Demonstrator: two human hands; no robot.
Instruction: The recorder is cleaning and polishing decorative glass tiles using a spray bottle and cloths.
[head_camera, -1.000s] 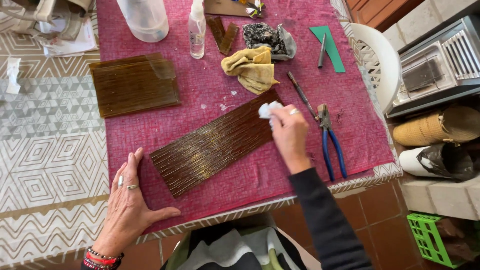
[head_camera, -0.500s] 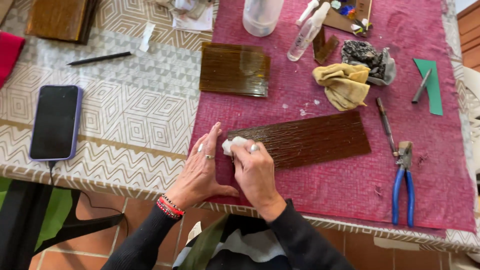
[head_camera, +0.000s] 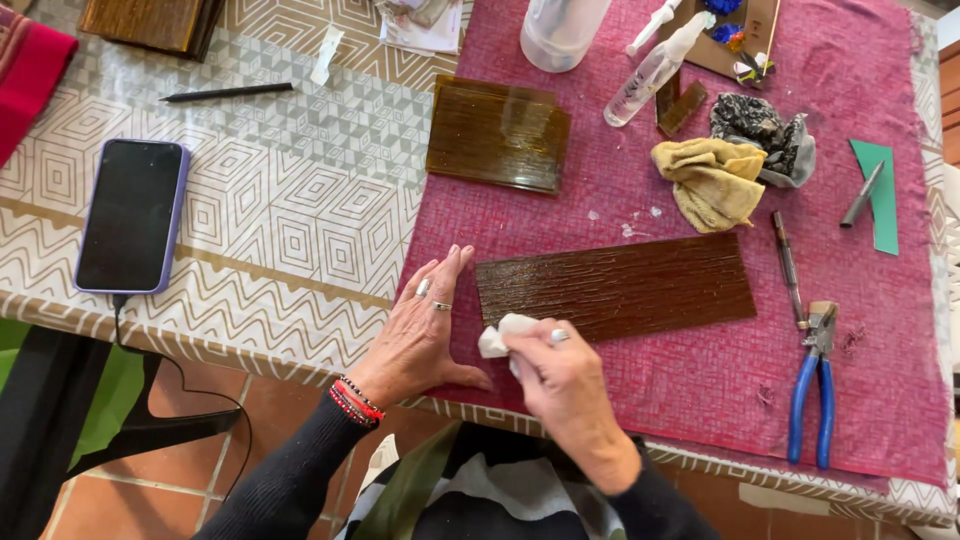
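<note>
The right hand (head_camera: 560, 375) has its grip closed around a small white wad (head_camera: 497, 336), pressed against the near left corner of a long brown textured sheet (head_camera: 615, 287). That sheet lies flat on a magenta cloth (head_camera: 880, 330) covering the right part of the worktop (head_camera: 290, 230), close to the near edge. The left hand (head_camera: 425, 335) lies open and flat, palm down, fingers spread, on the cloth just beside the sheet's left end; it holds nothing. There are rings on its fingers and red and dark bracelets at the wrist.

Farther back on the cloth lies a smaller amber sheet (head_camera: 497, 133), well apart from the long one. To its right stand a clear spray bottle (head_camera: 655, 70) lying tilted and a clear plastic container (head_camera: 560, 30). A crumpled yellow rag (head_camera: 712, 178) sits behind the long sheet, with a dark rag (head_camera: 755, 125) just behind it. Blue-handled pliers (head_camera: 812, 385) lie to the right of the sheet, a slim tool (head_camera: 787, 265) above them. On the patterned left part of the worktop rest a dark phone (head_camera: 130, 215) and a black pencil (head_camera: 225, 93).
</note>
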